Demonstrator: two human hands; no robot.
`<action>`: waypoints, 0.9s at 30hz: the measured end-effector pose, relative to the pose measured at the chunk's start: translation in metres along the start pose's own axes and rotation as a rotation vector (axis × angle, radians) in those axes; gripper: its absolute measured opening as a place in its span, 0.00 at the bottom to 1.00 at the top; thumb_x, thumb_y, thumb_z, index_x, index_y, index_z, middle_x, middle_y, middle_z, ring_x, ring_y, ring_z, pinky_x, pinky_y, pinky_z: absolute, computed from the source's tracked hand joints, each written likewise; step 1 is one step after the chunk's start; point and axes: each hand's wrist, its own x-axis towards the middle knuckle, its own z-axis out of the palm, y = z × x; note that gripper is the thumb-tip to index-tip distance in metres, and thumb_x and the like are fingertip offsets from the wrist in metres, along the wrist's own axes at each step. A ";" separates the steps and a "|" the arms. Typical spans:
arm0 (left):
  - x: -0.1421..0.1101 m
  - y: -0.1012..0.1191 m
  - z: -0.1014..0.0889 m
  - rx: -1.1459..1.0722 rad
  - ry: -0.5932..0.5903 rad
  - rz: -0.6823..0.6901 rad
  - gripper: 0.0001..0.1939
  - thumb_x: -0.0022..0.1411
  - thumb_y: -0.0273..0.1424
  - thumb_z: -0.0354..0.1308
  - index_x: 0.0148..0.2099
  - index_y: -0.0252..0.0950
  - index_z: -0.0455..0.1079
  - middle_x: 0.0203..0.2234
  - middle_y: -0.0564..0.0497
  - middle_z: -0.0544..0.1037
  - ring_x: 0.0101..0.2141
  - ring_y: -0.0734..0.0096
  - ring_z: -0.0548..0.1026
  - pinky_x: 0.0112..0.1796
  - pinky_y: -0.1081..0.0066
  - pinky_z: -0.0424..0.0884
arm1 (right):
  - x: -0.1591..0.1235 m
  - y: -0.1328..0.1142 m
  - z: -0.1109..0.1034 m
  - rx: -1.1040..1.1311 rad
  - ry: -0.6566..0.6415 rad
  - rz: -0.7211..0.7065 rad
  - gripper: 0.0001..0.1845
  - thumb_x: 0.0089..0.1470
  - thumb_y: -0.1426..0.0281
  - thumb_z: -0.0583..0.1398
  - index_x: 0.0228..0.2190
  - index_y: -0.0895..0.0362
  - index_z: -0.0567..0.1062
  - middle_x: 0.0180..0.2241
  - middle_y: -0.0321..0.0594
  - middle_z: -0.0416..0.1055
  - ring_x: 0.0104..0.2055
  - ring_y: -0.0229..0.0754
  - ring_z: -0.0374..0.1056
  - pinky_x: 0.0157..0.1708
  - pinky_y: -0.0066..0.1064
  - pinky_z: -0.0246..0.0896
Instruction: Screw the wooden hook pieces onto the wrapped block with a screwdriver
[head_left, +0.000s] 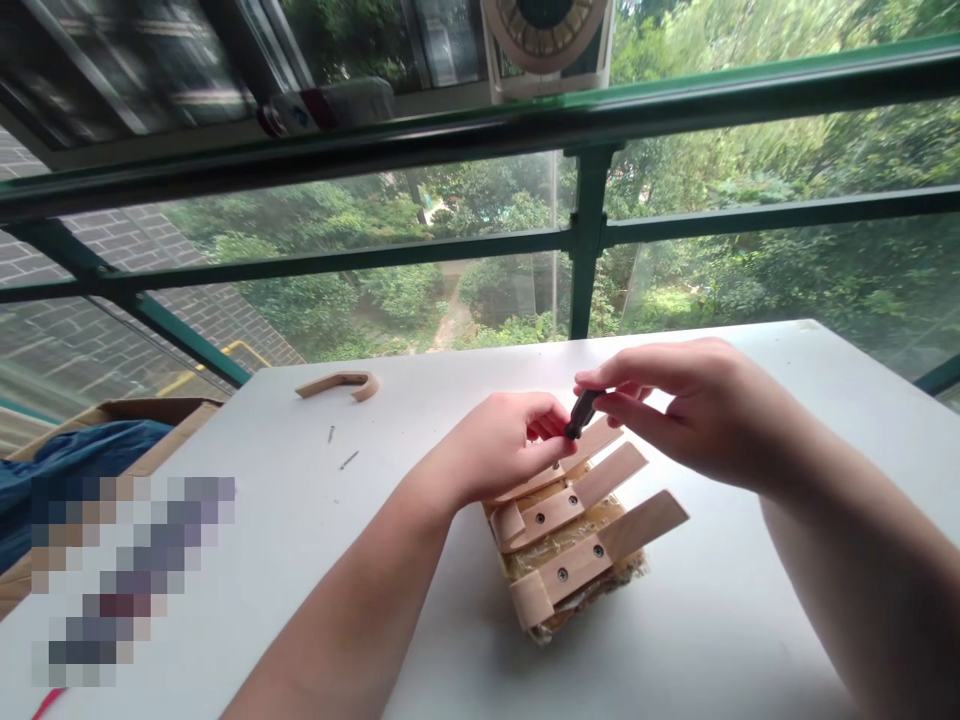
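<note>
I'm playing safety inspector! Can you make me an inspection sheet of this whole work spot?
Surface: white table, with a pixelated patch at its left side.
Job's things: dark handle; three wooden strips with curled or rounded parts on a tape-covered block, the farthest partly hidden.
Clutter: loose curved wooden piece; two small screw-like pieces.
Hands: right hand pinches the handle's upper end; left hand is at its lower end, grip unclear.
Cables: nothing seen for certain; a red strip at the lower left can't be identified.
Surroundings: green railing, trees beyond; cardboard box with blue cloth at left.
</note>
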 end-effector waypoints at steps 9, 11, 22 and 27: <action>0.002 0.006 0.011 -0.243 0.185 0.051 0.15 0.57 0.39 0.67 0.42 0.36 0.73 0.37 0.49 0.83 0.38 0.65 0.82 0.41 0.67 0.78 | 0.000 -0.005 0.009 -0.036 0.080 0.038 0.05 0.57 0.70 0.63 0.33 0.55 0.80 0.27 0.37 0.77 0.28 0.39 0.70 0.30 0.33 0.65; 0.002 0.005 0.011 -0.269 0.179 0.054 0.13 0.58 0.37 0.67 0.41 0.36 0.73 0.35 0.49 0.83 0.36 0.65 0.82 0.40 0.68 0.78 | 0.000 -0.005 0.008 -0.057 0.110 -0.016 0.04 0.56 0.71 0.63 0.33 0.56 0.80 0.31 0.38 0.78 0.30 0.39 0.72 0.32 0.32 0.66; -0.001 0.004 0.005 -0.282 0.076 0.130 0.10 0.62 0.31 0.63 0.45 0.34 0.76 0.37 0.47 0.84 0.40 0.64 0.83 0.45 0.68 0.78 | -0.010 -0.018 -0.009 -0.153 0.003 -0.120 0.10 0.57 0.76 0.61 0.38 0.56 0.81 0.32 0.39 0.73 0.31 0.37 0.66 0.30 0.30 0.58; -0.003 0.005 -0.001 -0.225 0.008 0.184 0.12 0.64 0.30 0.61 0.49 0.34 0.76 0.39 0.48 0.84 0.40 0.66 0.82 0.44 0.70 0.77 | -0.011 -0.023 -0.008 -0.158 -0.032 -0.105 0.10 0.57 0.75 0.60 0.38 0.57 0.82 0.29 0.38 0.69 0.29 0.36 0.61 0.28 0.30 0.54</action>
